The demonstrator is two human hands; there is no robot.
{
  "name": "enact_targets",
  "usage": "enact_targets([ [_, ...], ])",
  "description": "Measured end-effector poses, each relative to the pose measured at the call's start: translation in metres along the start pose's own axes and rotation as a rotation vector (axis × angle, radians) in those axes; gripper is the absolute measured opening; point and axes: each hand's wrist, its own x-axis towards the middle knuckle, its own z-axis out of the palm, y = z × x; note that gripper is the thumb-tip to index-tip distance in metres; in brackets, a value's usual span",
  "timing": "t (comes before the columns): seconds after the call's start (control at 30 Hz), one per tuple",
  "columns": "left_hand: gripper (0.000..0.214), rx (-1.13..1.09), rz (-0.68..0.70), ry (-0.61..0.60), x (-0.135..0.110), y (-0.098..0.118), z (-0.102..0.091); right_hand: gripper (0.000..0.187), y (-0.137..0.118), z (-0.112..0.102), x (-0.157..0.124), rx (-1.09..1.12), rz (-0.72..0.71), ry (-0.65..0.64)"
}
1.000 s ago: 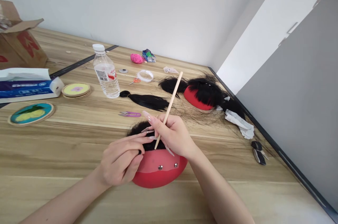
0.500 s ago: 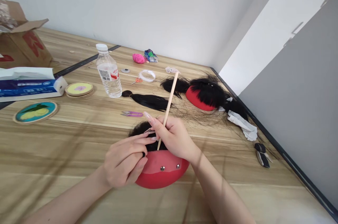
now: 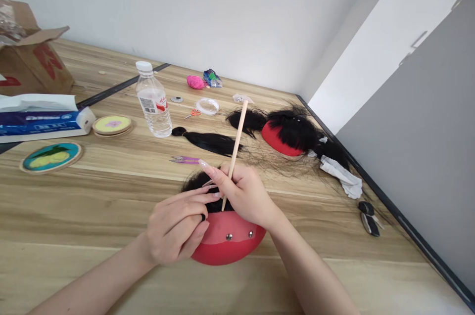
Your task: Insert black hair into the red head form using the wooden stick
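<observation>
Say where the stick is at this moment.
In the head view, the stick is near the middle, gripped in the right hand; it slants upward, its lower tip by the black hair on the red dome.

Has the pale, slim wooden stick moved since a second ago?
Yes: the upper end of the pale, slim wooden stick has tilted left, nearer the clear plastic, white-capped bottle.

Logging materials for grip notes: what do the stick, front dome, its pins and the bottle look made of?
Stick: probably wood, matte; pale tan.
Front dome: unclear, perhaps foam or plastic; smooth, low-sheen red.
Pins: likely metal, polished; silvery with bright highlights.
Bottle: likely plastic, glossy; see-through walls, white cap.
</observation>
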Motion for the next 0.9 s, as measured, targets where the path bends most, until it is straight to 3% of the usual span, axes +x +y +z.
enact_targets([
  [0.73,0.016,0.016,-0.012,-0.006,0.0032,0.0019,-0.0024,0.047,-0.0027,-0.0027,0.0010,0.084,-0.024,-0.053],
  [0.9,0.017,0.012,-0.013,-0.014,0.0018,0.0020,-0.0022,0.055,0.0010,-0.0023,0.0006,0.093,0.004,-0.033],
])
